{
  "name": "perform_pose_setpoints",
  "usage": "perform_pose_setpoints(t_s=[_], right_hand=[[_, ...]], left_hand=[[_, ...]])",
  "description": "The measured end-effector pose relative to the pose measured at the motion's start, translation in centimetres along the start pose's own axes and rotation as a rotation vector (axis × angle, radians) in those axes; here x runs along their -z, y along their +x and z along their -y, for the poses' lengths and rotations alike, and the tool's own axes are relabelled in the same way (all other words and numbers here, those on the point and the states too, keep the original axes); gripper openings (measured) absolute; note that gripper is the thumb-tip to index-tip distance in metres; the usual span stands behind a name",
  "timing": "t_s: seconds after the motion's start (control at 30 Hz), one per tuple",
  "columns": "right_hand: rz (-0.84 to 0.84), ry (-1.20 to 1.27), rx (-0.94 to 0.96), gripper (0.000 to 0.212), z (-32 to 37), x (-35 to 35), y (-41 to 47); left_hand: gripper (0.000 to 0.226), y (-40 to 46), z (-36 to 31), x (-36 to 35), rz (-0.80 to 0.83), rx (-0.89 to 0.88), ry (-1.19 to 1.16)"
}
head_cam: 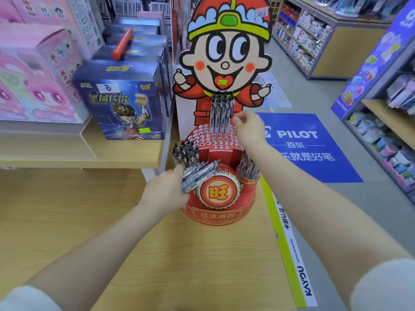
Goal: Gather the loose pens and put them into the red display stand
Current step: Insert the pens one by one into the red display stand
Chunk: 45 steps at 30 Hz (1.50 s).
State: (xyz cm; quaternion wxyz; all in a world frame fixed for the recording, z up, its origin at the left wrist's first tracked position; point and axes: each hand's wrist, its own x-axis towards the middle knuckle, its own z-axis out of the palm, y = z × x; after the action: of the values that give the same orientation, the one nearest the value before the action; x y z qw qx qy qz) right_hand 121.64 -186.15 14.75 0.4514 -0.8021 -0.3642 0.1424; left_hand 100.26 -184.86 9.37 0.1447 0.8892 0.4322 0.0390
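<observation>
The red display stand [219, 207] sits on the wooden table, with a cartoon figure board behind it. Its top is a grid of round holes [213, 140], and several pens [220, 111] stand upright in the back rows. More pens fill the side cups at the left [185, 152] and right [248, 168]. My left hand [165, 193] grips a bundle of loose pens [198, 175] in front of the stand's left side. Over the stand's top right my right hand [248, 127] hovers, fingers curled, beside the upright pens; I see nothing in it.
Blue boxed figures [122, 99] and pink boxes [33, 75] stand on the raised shelf at left. A red tube [122, 44] lies on the blue boxes. Shop shelves line the aisle at right, with a blue floor sticker [303, 144]. The table edge [283, 243] runs along the right.
</observation>
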Motion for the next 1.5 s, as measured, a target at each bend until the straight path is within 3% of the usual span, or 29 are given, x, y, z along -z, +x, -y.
perform_pose_setpoints(t_s=[0.2,0.57,0.9,1.07,1.13,1.23,1.33,1.5], right_hand=[[-0.036,-0.188,-0.009,0.021,-1.0,-1.2,4.3],[-0.066,-0.366,0.083,0.016,-2.0,-1.3,4.6],[-0.004,-0.556,0.148,0.020,-2.0,-1.5,4.8],[0.028,-0.467,0.040,0.025,-2.3,-0.6,3.7],[0.027,-0.378,0.085,0.025,-2.0,0.3,1.9],[0.255,-0.215,0.169,0.022,-0.9,1.5,-2.1],[0.526,-0.215,0.152,0.031,-0.8,1.5,-5.3],[0.564,0.012,-0.015,0.012,-2.2,0.5,-7.1]], left_hand=[[0.035,1.3,-0.8,0.2,0.034,0.013,-0.019],[0.038,2.3,-1.5,0.4,0.026,-0.011,-0.048],[0.039,2.1,-1.5,0.5,0.027,-0.006,-0.050],[0.040,1.8,-1.1,0.2,0.030,-0.015,-0.029],[0.040,1.5,-0.9,0.0,0.029,-0.024,-0.009],[0.037,1.1,-0.9,0.0,0.033,-0.026,0.004],[0.037,0.8,-1.2,0.0,0.029,-0.024,-0.008],[0.034,0.0,-1.2,-0.4,0.030,-0.035,0.010]])
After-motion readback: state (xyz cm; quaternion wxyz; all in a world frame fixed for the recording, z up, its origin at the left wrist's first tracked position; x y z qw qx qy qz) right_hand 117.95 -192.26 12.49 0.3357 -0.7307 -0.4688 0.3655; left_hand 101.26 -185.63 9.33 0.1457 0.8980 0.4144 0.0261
